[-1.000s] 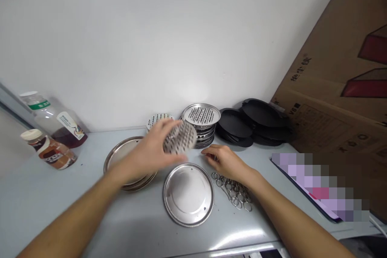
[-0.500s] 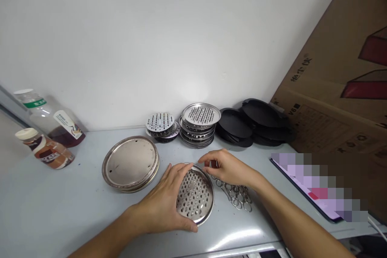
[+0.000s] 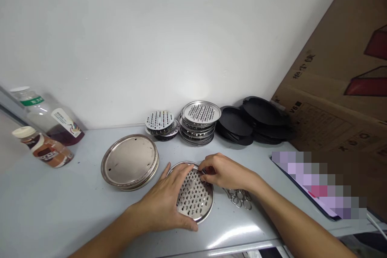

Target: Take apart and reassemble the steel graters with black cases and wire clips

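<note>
A round metal grater disc [image 3: 196, 197] with raised teeth and a shiny rim lies on the grey tabletop in front of me. My left hand [image 3: 167, 201] grips it from the left, thumb at the near rim and fingers over the far side. At the disc's upper right rim is my right hand [image 3: 219, 172], its fingers curled towards the thumb; anything small between the tips is hidden. Several metal rings with short stems [image 3: 240, 198] lie in a loose pile under and beside the right wrist.
To the left stands a stack of plain metal discs [image 3: 130, 161]. Smaller grater plates [image 3: 159, 121], rimmed grater discs [image 3: 202, 113] and black round trays [image 3: 236, 125] line the wall. Two bottles [image 3: 50, 151] stand far left; a phone-like screen [image 3: 314, 193] and a cardboard box [image 3: 326, 117] are right.
My right hand has moved slightly left, from beside the ring pile onto the grater disc's upper right edge. My left hand keeps its grip on the disc.
</note>
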`<action>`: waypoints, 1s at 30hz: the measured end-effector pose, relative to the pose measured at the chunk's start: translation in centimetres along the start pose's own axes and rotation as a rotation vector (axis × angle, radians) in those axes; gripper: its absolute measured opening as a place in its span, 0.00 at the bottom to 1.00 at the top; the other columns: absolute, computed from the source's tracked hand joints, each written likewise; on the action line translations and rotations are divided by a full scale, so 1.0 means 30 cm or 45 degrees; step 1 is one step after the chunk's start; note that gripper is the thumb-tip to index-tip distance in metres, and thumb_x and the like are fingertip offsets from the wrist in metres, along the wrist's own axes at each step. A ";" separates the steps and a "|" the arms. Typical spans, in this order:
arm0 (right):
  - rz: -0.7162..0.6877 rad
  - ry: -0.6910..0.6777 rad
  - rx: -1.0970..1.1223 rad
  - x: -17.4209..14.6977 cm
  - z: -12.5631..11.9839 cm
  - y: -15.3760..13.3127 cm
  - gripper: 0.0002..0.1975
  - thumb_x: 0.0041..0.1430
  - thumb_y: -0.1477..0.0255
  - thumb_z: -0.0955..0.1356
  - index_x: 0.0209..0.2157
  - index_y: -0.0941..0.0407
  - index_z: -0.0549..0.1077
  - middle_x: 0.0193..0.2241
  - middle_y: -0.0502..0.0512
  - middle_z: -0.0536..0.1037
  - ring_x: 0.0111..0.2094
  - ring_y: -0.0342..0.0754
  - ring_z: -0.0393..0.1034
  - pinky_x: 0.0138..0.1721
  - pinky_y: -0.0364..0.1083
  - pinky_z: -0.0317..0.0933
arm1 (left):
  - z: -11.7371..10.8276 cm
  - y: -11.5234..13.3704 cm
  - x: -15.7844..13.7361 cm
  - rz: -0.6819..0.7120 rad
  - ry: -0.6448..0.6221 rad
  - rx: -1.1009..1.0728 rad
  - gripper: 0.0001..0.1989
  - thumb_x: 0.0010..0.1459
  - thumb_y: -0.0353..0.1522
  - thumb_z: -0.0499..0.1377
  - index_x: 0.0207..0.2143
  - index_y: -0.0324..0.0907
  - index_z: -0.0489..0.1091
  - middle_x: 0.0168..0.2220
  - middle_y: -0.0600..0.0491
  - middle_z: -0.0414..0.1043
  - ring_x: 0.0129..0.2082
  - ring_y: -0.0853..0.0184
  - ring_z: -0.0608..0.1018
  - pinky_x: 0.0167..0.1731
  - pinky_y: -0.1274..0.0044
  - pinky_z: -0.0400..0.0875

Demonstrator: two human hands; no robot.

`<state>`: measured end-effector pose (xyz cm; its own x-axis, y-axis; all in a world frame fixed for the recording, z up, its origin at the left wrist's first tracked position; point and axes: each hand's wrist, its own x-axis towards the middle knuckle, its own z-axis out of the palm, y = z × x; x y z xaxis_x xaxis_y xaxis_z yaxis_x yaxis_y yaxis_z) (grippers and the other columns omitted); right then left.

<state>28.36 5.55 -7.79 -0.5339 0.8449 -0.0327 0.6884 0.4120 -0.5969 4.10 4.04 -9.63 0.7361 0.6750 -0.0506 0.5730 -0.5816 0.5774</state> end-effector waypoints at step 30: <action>-0.031 -0.086 -0.055 -0.040 -0.005 -0.033 0.27 0.42 0.68 0.78 0.47 0.50 0.75 0.42 0.53 0.72 0.42 0.52 0.68 0.42 0.46 0.62 | -0.075 -0.035 -0.032 -0.157 -0.102 -0.143 0.55 0.40 0.40 0.73 0.67 0.61 0.47 0.71 0.56 0.40 0.69 0.51 0.49 0.65 0.60 0.52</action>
<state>28.38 4.16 -7.04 -0.5818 0.8100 -0.0735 0.6945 0.4476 -0.5633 1.98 5.02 -8.34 0.6917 0.6972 -0.1884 0.6199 -0.4393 0.6502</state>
